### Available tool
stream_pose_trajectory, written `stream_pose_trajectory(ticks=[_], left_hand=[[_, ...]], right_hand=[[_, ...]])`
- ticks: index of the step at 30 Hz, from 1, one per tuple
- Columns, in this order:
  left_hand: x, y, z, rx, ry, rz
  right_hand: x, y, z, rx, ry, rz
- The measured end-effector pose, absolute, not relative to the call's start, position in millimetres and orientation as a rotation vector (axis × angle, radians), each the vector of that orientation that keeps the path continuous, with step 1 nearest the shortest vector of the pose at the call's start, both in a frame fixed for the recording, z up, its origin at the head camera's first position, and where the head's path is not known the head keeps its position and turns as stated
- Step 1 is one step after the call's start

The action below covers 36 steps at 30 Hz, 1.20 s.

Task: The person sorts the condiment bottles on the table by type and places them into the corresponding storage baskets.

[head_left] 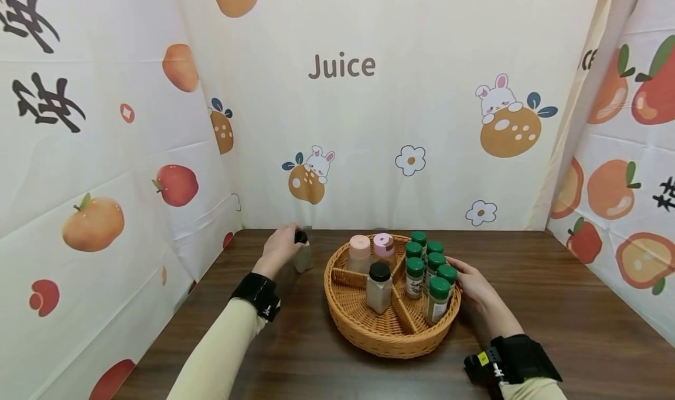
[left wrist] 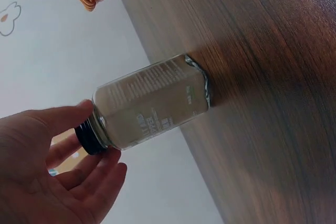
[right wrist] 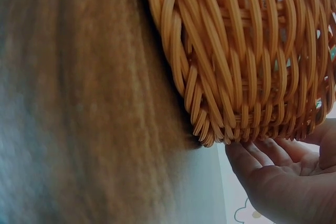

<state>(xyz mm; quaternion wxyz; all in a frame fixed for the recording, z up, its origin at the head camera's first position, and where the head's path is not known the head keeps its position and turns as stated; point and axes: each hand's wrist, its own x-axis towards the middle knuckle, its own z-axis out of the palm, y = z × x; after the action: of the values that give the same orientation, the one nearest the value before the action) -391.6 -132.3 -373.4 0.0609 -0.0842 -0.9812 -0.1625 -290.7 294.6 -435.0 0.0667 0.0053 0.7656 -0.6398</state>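
Observation:
A clear glass spice jar with a black cap stands on the brown table, left of a round wicker basket. My left hand is on top of the jar, thumb and fingers round its cap. My right hand lies against the basket's right outer wall, its fingers only gently curved. In the divided basket stand several green-capped jars, one black-capped jar and two pink-capped jars.
The wooden table is walled on the left, back and right by fruit-print cloth. The jar stands near the back left corner. Bare tabletop lies right of the basket and in front of it.

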Motion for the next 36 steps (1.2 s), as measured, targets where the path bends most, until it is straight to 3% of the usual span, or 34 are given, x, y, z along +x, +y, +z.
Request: stream_pose_trajectory(ticks=[16, 27, 36], left_hand=[[-372.7, -125.3, -346.6, -0.378, -2.839, -0.532], [-308.7, -98.8, -297.9, -0.739, -2.688, -0.554], [-260.5, -74.0, -288.0, -0.989, -2.67, -0.621]], right_hand=[[-291.9, 298.7, -436.5, 0.053, 2.345, -1.884], [-291.7, 297.4, -434.6, 0.032, 2.328, -1.906], [-291.2, 296.0, -432.9, 0.019, 2.311, -1.918]])
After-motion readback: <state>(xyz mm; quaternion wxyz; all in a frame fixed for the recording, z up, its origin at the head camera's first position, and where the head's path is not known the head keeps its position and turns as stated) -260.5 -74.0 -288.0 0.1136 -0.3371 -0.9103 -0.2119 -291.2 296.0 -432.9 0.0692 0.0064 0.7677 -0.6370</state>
